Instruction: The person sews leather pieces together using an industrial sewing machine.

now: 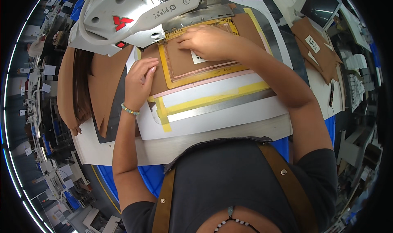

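Note:
A yellow rectangular frame (165, 68) lies on a brown sheet (254, 32) beneath the machine head (123, 11), with a brown inner panel (213, 67) inside it. My right hand (204, 42) rests over that panel, fingers bent and a little apart, partly covering a small white label (198, 59). My left hand (141, 75) is at the brown sheet's left side, left of the frame, with loosely curved fingers and nothing visible held. Under the sheet are a metal plate (192, 113) with yellow tape (217, 94) and white paper (245, 114).
Brown cut pieces are piled at the left (102, 81) and right (311, 48) of the worktable (102, 153). A monitor (319, 5) stands at back right, a dark-handled tool (331, 93) lies below it, and blue bins (151, 177) show under the table edge.

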A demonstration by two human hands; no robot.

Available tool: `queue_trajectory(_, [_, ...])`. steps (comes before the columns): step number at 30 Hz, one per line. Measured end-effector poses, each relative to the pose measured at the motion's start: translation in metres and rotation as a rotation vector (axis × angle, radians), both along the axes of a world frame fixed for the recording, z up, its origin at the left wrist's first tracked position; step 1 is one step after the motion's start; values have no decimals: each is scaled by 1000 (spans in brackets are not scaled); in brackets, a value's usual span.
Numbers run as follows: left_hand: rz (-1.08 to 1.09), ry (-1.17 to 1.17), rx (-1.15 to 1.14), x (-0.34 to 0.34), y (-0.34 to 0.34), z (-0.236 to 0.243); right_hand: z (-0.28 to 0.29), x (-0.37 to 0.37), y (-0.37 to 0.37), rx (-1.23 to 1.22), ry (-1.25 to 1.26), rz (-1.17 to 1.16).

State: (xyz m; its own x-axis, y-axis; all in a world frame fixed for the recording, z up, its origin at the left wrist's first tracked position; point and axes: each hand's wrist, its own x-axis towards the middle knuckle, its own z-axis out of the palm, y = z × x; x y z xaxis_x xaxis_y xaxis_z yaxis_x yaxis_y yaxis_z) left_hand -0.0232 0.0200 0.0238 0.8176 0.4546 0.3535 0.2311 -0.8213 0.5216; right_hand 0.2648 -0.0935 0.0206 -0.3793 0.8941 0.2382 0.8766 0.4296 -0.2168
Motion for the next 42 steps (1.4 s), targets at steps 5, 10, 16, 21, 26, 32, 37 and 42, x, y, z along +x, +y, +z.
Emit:
queue_trajectory(5, [-148, 79, 75, 26, -20, 5, 21, 32, -55, -162, -170, -304])
queue_trajectory(10, [-147, 231, 337, 43, -21, -11, -11, 47, -91, 141, -239, -355])
queue_trajectory(16, [-158, 261, 418, 48, -20, -19, -20, 42, -93, 268, -292, -397])
queue_trajectory(21, [-173, 290, 382, 48, -20, -16, -10, 40, -87, 144, -329, -408])
queue_trajectory(26, [-175, 291, 373, 46, -17, -17, -8, 41, -80, 70, -354, -381])
queue_trajectory(32, [-166, 268, 373, 46, -14, -20, -6, 42, -83, 203, -319, -355])
queue_trajectory(37, [-153, 258, 388, 46, -16, -21, 1, 40, -82, 75, -370, -385])
queue_trajectory(42, [-138, 269, 385, 48, -17, -19, -2, 41, -79, 83, -372, -366])
